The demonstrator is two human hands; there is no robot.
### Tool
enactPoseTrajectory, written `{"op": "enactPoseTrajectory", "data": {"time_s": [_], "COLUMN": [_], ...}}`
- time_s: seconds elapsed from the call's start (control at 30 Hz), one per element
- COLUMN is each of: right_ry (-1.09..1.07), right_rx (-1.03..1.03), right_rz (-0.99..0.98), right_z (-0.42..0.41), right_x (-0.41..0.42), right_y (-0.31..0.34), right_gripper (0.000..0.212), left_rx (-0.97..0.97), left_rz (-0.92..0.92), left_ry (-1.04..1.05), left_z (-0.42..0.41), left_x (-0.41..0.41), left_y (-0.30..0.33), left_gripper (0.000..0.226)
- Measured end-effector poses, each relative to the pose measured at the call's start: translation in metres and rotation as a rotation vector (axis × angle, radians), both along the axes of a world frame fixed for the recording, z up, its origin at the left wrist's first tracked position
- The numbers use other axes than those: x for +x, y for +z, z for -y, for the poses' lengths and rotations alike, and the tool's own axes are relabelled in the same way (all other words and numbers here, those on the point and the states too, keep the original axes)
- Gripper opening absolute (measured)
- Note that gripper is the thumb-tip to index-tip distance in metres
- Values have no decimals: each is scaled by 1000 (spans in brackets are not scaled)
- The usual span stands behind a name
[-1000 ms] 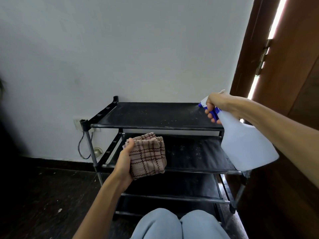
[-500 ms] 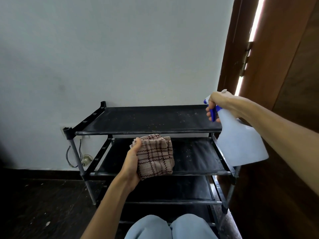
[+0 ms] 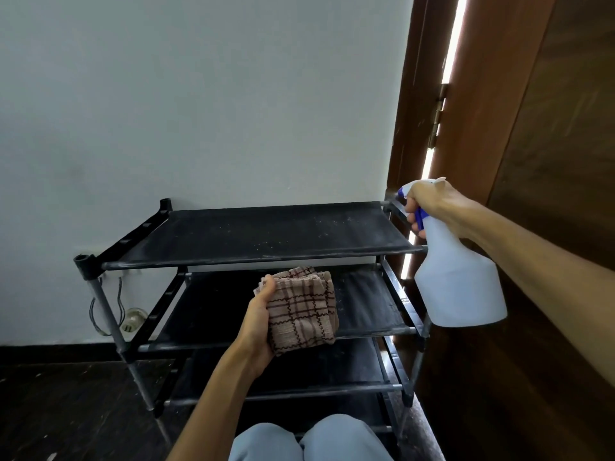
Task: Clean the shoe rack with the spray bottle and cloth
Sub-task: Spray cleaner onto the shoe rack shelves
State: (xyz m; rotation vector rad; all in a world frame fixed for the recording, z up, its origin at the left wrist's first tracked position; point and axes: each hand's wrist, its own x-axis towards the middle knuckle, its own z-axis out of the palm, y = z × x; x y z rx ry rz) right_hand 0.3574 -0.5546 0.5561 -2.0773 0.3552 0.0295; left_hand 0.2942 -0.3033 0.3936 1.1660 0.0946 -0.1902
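Note:
A black shoe rack with several fabric shelves stands against the white wall; its top shelf is dusty and speckled. My left hand holds a folded brown checked cloth in front of the second shelf. My right hand grips the blue trigger head of a white spray bottle at the rack's right end, nozzle pointing left over the top shelf.
A brown wooden door stands right beside the rack, light showing through the hinge gap. A wall socket with cables sits low behind the rack's left leg. My knees are at the bottom edge. The floor is dark.
The view has shifted, so the rack sits further left in the picture. Both hands keep nearly the same places relative to the rack; the bottle stays at the top shelf's right end.

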Motion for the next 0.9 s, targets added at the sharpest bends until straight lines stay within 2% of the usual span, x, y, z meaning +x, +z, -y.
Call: {"op": "enactPoseTrajectory", "data": {"time_s": [0.27,0.43,0.5,0.63,0.8,0.9], "right_ry": [55,255,259,234,382,377], "right_rx": [6,-36,-29,-12,-58,-14], "right_rz": [-31,-69,-49,129,86,172], "right_z": [6,7,5,2,2,1], "right_x": [-6,-12,-12,-9,-9,-17], "right_y": [-6,-17,-23,-34,-48,-59], "right_gripper": [7,15,12,12,12,13], "left_rx": [-99,-116,-133,-163,-203,-209], "left_rz": [-49,-61,-64,-56,-28,-27], "left_ry": [6,18,30,50,99,147], "left_z": [19,26,29,32,24,11], "left_x": [1,-2,-3,-7,-11,-15], "left_y": [-6,-12,-15,-18,-25,-29], "left_gripper": [63,62,61,61,61,60]}}
